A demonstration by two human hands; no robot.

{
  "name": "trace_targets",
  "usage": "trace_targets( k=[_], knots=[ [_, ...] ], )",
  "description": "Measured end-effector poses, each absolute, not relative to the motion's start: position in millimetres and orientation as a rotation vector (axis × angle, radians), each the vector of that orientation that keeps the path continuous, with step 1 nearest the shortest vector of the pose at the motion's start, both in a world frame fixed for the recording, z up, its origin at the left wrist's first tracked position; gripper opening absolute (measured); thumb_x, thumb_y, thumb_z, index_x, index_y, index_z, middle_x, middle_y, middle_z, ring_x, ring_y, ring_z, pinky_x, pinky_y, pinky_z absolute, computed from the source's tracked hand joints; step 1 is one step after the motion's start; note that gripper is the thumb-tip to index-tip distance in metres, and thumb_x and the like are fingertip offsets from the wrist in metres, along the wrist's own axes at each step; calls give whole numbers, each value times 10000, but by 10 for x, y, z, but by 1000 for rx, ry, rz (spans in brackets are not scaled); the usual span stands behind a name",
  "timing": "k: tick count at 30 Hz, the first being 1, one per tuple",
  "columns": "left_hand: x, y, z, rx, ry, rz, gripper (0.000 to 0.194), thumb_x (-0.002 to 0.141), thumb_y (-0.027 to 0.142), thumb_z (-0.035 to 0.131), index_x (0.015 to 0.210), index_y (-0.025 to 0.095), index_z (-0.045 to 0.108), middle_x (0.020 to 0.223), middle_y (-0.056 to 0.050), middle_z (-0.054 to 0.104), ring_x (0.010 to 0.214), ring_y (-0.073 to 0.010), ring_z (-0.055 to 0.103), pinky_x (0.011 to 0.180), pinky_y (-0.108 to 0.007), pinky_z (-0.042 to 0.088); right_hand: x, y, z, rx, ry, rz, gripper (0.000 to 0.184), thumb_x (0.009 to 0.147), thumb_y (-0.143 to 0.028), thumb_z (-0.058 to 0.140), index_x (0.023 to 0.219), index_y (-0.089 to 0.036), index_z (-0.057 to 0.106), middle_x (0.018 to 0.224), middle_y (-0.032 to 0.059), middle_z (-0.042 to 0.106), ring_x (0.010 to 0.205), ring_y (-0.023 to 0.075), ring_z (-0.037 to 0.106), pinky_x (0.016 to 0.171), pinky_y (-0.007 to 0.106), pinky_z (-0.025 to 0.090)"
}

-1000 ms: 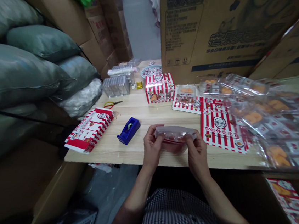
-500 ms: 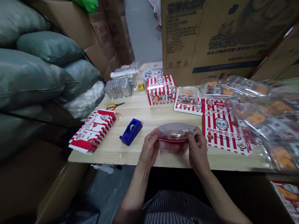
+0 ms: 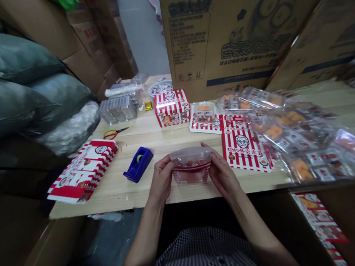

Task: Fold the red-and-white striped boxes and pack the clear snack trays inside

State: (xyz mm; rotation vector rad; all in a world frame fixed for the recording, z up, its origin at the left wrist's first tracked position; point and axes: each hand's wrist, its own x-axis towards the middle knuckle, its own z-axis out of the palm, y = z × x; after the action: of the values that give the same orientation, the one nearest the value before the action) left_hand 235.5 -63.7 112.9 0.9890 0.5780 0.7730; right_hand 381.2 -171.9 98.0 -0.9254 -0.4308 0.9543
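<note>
Fingers (image 3: 165, 167) of the left hand (image 3: 161, 182) and the right hand (image 3: 222, 177) are curled firmly around the two sides of a clear plastic packet (image 3: 192, 165) with red-striped paper inside. Both hands grip it above the wooden table (image 3: 114, 197), near its front edge. A blue tape dispenser (image 3: 138, 164) sits to the packet's left, a red-striped printed sheet (image 3: 244, 149) lies just right, and a striped box (image 3: 171, 108) stands beyond.

stacked cardboard cartons (image 3: 233, 30) and bulging grey-green sacks (image 3: 2, 62) crowd a wooden table (image 3: 165, 140), with grey floor (image 3: 139, 39) beyond.
</note>
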Motion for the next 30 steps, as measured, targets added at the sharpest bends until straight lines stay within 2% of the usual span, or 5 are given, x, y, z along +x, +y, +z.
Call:
trace_targets(
  k=[9, 16, 23, 27, 30],
  knots=[
    [2318, -497, 1188, 982, 556, 613, 459, 697, 116, 706, 1150, 162, 769, 957, -72, 801, 863, -207, 723, 850, -298, 510, 3951, -1680, 984, -1012, -513, 943, 203, 756, -206, 709, 943, -232, 782, 905, 17, 792, 892, 232, 718, 860, 367, 544],
    [2389, -341, 1146, 1106, 438, 668, 217, 698, 116, 644, 811, 137, 828, 1085, -138, 780, 1029, -296, 710, 885, -366, 530, 4085, -1548, 1039, -1022, -705, 818, 175, 770, -195, 658, 825, -253, 814, 941, 44, 799, 1002, 270, 714, 913, 425, 540],
    [2369, -586, 990, 787, 692, 578, 312, 631, 95, 653, 900, 121, 809, 769, -71, 781, 588, -150, 660, 597, -245, 482, 4000, -1693, 959, -1037, -414, 1068, 275, 669, -147, 674, 890, -237, 812, 929, 50, 806, 817, 243, 732, 749, 377, 581],
    [2206, -813, 642, 654, 840, 477, 318, 560, 66, 649, 844, 99, 788, 648, -46, 737, 498, -137, 608, 520, -235, 431, 3834, -1955, 600, -1088, -283, 1244, 301, 650, -160, 683, 919, -218, 804, 854, 36, 804, 645, 188, 694, 637, 314, 568],
    [2106, -942, 417, 619, 864, 460, 310, 531, 48, 628, 796, 109, 778, 649, -42, 736, 492, -139, 604, 524, -242, 436, 3713, -2113, 409, -1083, -260, 1308, 273, 690, -234, 718, 948, -206, 802, 874, 54, 806, 686, 208, 713, 651, 332, 578]
  ],
)
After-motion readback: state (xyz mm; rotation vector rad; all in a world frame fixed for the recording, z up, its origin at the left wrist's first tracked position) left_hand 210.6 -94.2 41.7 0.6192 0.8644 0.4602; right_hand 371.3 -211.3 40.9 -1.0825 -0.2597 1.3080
